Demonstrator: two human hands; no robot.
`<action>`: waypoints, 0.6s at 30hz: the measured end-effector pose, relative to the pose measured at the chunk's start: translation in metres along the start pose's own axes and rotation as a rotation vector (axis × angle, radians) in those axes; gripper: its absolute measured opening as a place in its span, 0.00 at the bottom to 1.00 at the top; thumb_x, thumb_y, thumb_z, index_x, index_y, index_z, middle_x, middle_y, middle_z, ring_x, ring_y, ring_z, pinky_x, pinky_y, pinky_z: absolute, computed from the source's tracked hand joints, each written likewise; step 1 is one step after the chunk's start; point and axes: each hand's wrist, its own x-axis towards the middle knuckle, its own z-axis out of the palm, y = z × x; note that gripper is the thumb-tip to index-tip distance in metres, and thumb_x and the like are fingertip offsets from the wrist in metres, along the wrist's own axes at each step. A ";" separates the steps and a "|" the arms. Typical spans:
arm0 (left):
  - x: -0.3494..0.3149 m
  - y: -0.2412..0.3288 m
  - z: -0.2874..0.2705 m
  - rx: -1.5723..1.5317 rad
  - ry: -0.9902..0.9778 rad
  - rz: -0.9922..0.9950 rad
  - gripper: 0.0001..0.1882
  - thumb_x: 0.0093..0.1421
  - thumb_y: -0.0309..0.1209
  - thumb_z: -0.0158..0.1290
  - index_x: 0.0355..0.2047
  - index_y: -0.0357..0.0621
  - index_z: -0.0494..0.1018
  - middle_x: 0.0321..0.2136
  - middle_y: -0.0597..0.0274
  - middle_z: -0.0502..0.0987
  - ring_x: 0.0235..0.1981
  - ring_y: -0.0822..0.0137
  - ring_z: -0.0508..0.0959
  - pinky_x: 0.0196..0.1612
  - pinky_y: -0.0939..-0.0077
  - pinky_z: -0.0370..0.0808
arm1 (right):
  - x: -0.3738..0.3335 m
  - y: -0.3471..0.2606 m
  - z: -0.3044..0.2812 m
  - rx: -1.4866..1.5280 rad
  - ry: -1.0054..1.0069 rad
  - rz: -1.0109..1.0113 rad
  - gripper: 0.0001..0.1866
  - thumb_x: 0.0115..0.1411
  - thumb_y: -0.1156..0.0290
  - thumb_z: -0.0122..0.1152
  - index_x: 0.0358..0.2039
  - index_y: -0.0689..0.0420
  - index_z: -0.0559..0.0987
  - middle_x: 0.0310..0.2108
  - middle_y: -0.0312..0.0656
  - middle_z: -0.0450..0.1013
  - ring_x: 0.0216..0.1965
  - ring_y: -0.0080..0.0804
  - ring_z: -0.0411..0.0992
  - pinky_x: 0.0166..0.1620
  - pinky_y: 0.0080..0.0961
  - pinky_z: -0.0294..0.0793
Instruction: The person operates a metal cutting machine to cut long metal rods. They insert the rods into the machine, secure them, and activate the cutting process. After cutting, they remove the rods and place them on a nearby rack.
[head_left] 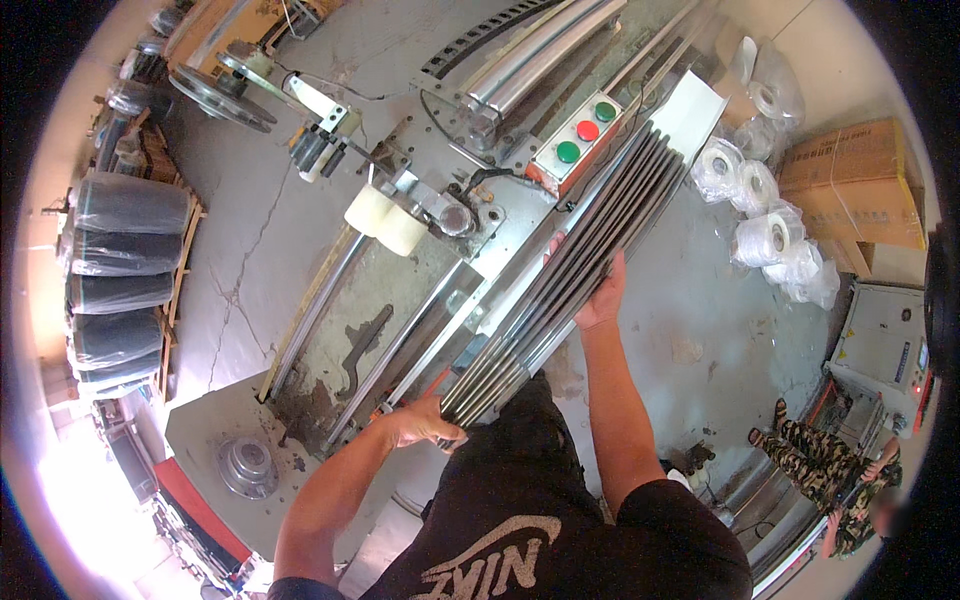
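Note:
A bundle of long, thin dark metal rods (575,285) lies slantwise before me, from near my waist up to the far right. My left hand (425,421) is closed round the near end of the bundle. Farther along, my right hand (603,292) cups the rods from the right side, its fingers curled beneath them and partly hidden. Just under and beside the rods runs a pale metal channel (690,115) on the machine. Left of the bundle sits a control box (577,143) with green and red push buttons.
Cream rollers (385,220) and a metal shaft stand on the machine at left. Dark wrapped rolls (125,240) are stacked on a pallet at far left. Plastic-wrapped white spools (765,237) and a cardboard box (850,180) stand at right. A person in camouflage clothing (825,465) is at lower right.

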 end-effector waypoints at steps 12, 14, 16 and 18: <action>-0.020 0.026 0.048 0.392 0.377 0.002 0.13 0.47 0.26 0.64 0.31 0.34 0.74 0.21 0.60 0.78 0.22 0.69 0.78 0.25 0.72 0.74 | 0.019 0.002 -0.032 0.139 -0.146 -0.056 0.34 0.62 0.57 0.65 0.63 0.62 0.67 0.44 0.41 0.73 0.45 0.33 0.73 0.54 0.32 0.74; -0.033 0.035 0.056 0.436 0.358 -0.025 0.16 0.47 0.27 0.63 0.36 0.35 0.74 0.22 0.60 0.78 0.23 0.70 0.78 0.28 0.71 0.75 | 0.008 0.007 -0.034 0.181 -0.124 -0.019 0.29 0.61 0.60 0.65 0.59 0.59 0.70 0.45 0.39 0.74 0.44 0.33 0.73 0.55 0.35 0.75; -0.040 0.012 0.056 0.431 0.334 0.000 0.17 0.48 0.28 0.62 0.39 0.35 0.74 0.22 0.60 0.78 0.23 0.70 0.78 0.29 0.71 0.75 | -0.006 0.013 -0.041 0.164 -0.143 0.001 0.28 0.60 0.60 0.65 0.59 0.56 0.70 0.44 0.37 0.73 0.44 0.32 0.73 0.54 0.36 0.74; -0.036 -0.046 0.041 0.418 0.344 0.041 0.23 0.47 0.31 0.62 0.45 0.39 0.74 0.26 0.58 0.80 0.28 0.64 0.80 0.34 0.66 0.77 | -0.027 0.028 -0.041 0.143 -0.108 0.015 0.30 0.59 0.58 0.67 0.59 0.54 0.71 0.43 0.32 0.73 0.42 0.27 0.72 0.53 0.32 0.73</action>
